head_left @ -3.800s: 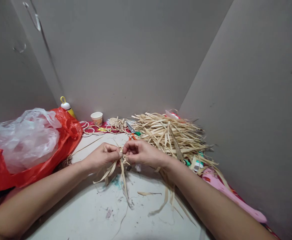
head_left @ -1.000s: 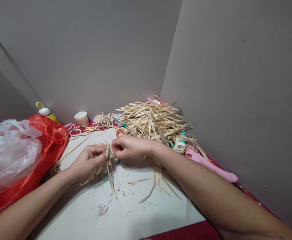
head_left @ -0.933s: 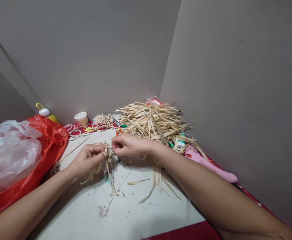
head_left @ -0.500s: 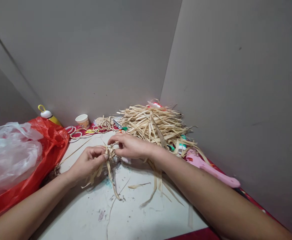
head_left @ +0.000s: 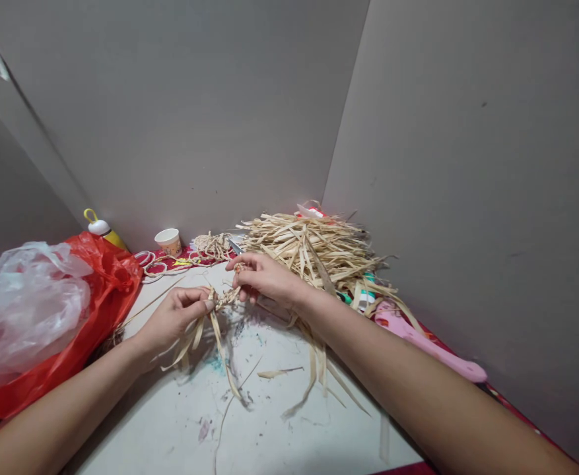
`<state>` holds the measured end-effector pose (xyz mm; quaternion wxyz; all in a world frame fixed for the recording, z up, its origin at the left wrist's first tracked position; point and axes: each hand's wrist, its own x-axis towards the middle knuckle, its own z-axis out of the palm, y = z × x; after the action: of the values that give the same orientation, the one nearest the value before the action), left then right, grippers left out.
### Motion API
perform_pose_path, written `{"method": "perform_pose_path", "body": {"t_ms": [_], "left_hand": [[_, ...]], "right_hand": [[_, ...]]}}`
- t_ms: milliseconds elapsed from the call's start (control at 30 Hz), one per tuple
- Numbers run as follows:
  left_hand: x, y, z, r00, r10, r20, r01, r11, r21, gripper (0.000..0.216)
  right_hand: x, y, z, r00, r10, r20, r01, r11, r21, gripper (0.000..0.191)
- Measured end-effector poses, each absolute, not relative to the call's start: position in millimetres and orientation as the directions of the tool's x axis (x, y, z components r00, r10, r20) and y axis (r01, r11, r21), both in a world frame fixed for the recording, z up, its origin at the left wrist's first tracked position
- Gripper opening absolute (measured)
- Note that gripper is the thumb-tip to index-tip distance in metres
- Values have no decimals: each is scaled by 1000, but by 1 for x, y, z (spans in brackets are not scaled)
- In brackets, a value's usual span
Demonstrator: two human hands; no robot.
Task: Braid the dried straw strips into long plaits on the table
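Item: straw plait (head_left: 226, 298), just above table (head_left: 289, 429), btw both hands. L hand (head_left: 173, 320) pinches its end, loose strips hanging. R hand (head_left: 264, 280) pinches other end. Step: prob. mid-plait. Next calls for even tension, strands kept apart.

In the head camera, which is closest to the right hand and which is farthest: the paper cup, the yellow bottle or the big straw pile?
From the right hand, which pinches the straw braid:
1. Straw pile, just behind it.
2. Paper cup, back left by the wall.
3. Yellow bottle, farther left, behind the red bag.
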<state>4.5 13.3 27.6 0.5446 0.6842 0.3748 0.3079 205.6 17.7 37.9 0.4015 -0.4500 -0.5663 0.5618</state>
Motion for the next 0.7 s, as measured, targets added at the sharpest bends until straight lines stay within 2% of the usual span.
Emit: {"method": "perform_pose_path", "body": {"t_ms": [167,333,400,500,600,700], "left_hand": [[-1,22,26,473,870,-136,27,140,990,23],[-6,33,32,408,899,-157,-123,225,967,18],[-8,37,33,371,917,-146,-177,224,958,18],[-10,40,32,316,938,-141,-224,218,950,15],[-10,43,32,263,951,-164,-260,234,937,13],[-13,49,30,207,962,-178,-308,236,922,11]], "right_hand": [[214,19,40,-369,929,32,154,95,-984,8],[221,21,44,-321,912,254,84,295,-952,20],[225,21,50,-239,926,292,-4,299,-954,21],[231,20,58,-171,947,271,-130,251,-959,26],[234,17,65,-171,957,235,-198,200,-960,31],[240,16,72,-101,972,212,-252,181,-951,33]]}}
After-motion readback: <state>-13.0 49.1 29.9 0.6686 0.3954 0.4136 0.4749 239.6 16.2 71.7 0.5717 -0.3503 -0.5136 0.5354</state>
